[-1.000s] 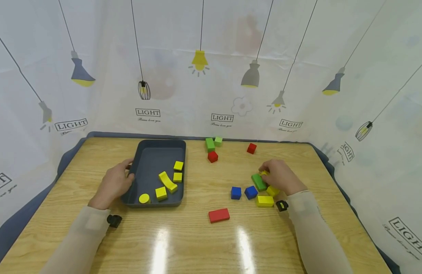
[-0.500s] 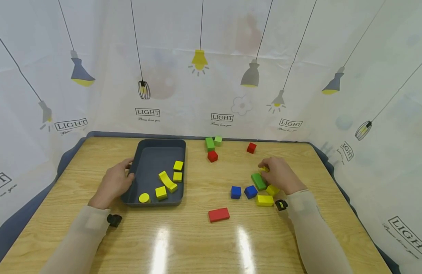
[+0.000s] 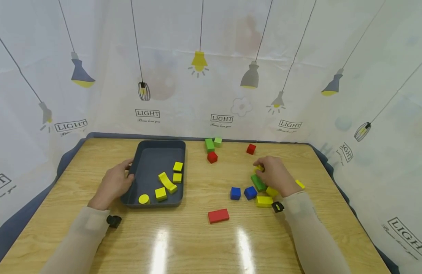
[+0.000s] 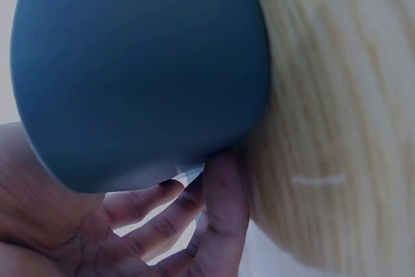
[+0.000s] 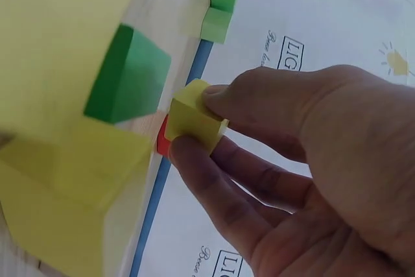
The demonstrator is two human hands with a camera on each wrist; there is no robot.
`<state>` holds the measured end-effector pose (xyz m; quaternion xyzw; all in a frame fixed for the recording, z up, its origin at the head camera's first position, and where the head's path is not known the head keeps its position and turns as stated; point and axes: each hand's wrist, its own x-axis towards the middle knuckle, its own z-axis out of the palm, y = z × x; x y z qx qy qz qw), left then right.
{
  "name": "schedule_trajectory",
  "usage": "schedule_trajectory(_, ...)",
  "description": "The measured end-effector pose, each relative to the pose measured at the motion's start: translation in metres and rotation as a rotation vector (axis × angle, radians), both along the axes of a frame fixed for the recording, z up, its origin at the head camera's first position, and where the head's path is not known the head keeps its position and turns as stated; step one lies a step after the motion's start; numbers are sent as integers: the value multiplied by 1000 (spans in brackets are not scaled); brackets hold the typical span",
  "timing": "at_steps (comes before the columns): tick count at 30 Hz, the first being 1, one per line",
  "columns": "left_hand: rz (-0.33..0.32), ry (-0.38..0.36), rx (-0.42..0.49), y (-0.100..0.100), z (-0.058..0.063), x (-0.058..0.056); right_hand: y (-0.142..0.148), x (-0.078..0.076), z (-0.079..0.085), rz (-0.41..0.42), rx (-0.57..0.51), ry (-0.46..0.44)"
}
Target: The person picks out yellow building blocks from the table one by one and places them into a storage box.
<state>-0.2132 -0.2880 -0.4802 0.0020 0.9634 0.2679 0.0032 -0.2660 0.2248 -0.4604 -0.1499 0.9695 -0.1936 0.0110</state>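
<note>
My left hand [image 3: 116,183] grips the left side of a dark grey tray [image 3: 153,154], its thumb at the rim. In the left wrist view, the fingers [image 4: 224,205] curl against the tray's outer wall [image 4: 142,76]. My right hand [image 3: 276,176] pinches a small yellow block [image 5: 196,116] between thumb and fingertips, just above the table. Below that hand lie a green block [image 3: 258,183] and a yellow block [image 3: 272,191], partly covered by it. A yellow rectangular block [image 3: 264,201] lies nearer me, and two blue cubes [image 3: 235,193] sit to the left.
Several yellow blocks [image 3: 167,182] lie in the tray. At the back stand green blocks [image 3: 209,145] and a red cube [image 3: 212,157], with another red cube [image 3: 251,148] farther right. A red rectangular block [image 3: 218,216] lies in front. Another yellow piece [image 3: 300,184] shows beside the right wrist.
My right hand has lifted the small yellow block slightly and shifted left with it. A yellow piece right of the wrist has come into sight. The left hand and tray have stayed put.
</note>
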Motion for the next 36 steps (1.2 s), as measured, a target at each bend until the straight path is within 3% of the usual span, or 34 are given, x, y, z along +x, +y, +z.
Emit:
schedule_trajectory(13, 5, -17, 22, -1, -2, 1, -22, 4, -1, 72, -19, 76)
schedule_trajectory(21, -14, 20, -17, -1, -3, -2, -39, 9, 2, 125, -49, 149)
schedule_trajectory(36, -12, 25, -2, -3, 0, 0, -60, 14, 5, 187, -14, 166)
